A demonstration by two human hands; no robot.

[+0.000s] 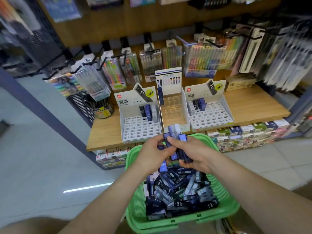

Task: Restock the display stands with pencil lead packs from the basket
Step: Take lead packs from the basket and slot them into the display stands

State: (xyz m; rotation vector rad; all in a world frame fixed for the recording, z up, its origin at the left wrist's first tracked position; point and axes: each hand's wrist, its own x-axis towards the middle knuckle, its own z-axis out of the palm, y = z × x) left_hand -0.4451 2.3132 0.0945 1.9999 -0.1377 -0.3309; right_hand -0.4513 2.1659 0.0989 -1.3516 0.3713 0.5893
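A green plastic basket [224, 211] in front of me is heaped with dark blue and black pencil lead packs [177, 191]. Both hands meet above its far end. My right hand [194, 154] grips a bundle of several blue packs [174, 132] that stick up past the fingers. My left hand [152, 153] pinches that bundle from the left, with another blue pack [163, 166] under its fingers. Three display stands sit on the wooden shelf: the left stand [140, 129] and the right stand [211, 117] each hold a few packs; the middle stand [173, 107] holds one.
The wooden shelf [253, 105] runs left to right, with a black mesh pen cup [101, 107] at its left end. Pen and highlighter packs hang on hooks behind the stands. Small boxes are stacked under the shelf. Grey tiled floor lies on both sides.
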